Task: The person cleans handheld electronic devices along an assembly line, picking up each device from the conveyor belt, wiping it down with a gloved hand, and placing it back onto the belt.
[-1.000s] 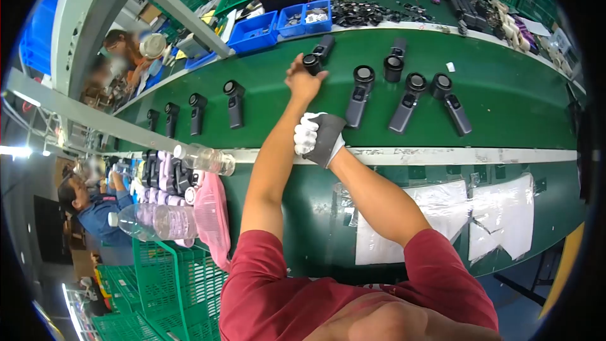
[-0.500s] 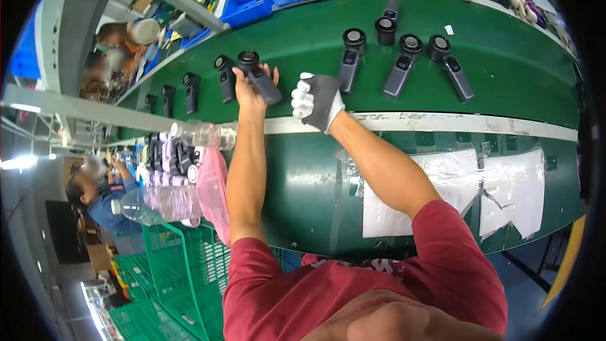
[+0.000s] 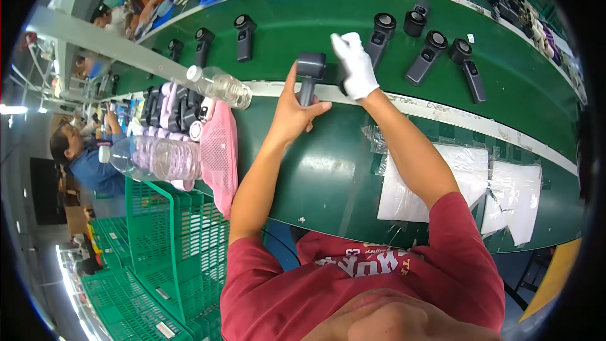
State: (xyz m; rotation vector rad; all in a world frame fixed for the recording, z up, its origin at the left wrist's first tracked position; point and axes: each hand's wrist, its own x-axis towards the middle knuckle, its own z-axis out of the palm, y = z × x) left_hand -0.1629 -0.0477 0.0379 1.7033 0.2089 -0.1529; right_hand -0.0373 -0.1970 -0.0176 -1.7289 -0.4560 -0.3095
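My bare left hand (image 3: 293, 113) is wrapped round the handle of a dark grey handheld fan (image 3: 311, 66), holding it upright at the near edge of the green belt. The fan's cylindrical head is turned sideways. To its right, my right hand (image 3: 356, 69) wears a white and grey glove, its white palm side showing. Its fingers are raised and apart, slightly blurred, with nothing seen in them. Just beyond the glove lies another handheld fan (image 3: 380, 35), partly hidden by it. More fans lie to the right, among them one fan (image 3: 429, 57) and another fan (image 3: 470, 69).
Further fans, such as one fan (image 3: 244, 38), lie along the belt's left. A clear plastic bottle (image 3: 221, 87), a pink mesh bag (image 3: 219, 151) and a larger bottle (image 3: 151, 158) sit left. Green crates (image 3: 151, 240) stand below. White sheets (image 3: 435, 180) are taped at right. Co-workers sit at left.
My left hand has drawn the fan towards me and turned it upright. My right hand has turned from its grey back to its white palm, fingers uncurled. The view has shifted.
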